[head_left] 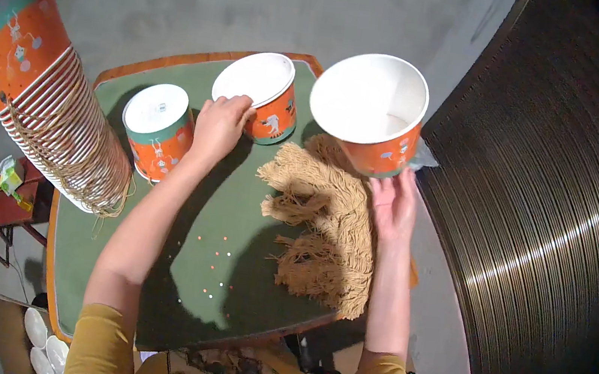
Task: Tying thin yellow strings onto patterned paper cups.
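My left hand [221, 125] has its fingers bent over the near rim of an orange and green paper bucket [272, 119], which stands upright at the table's far side. Whether its white top is a lid or the inside cannot be told. Raised at the right is a second paper bucket [375, 155], open end up and tilted toward me, its white inside showing. The fingers of my right hand [394, 203] hold it from below, partly hidden by its base. Left of my left hand, another bucket [160, 153] rests upside down. A thick bundle of tan cords [337, 245] lies under the raised bucket.
A tall leaning stack of nested buckets [70, 119], draped with thin cords, occupies the left of the green table [182, 330]. Small white and orange bits are scattered mid-table. A ribbed dark shutter [537, 218] rises at right. Lower left are a box of white bowls [45, 350] and a stool [6, 201].
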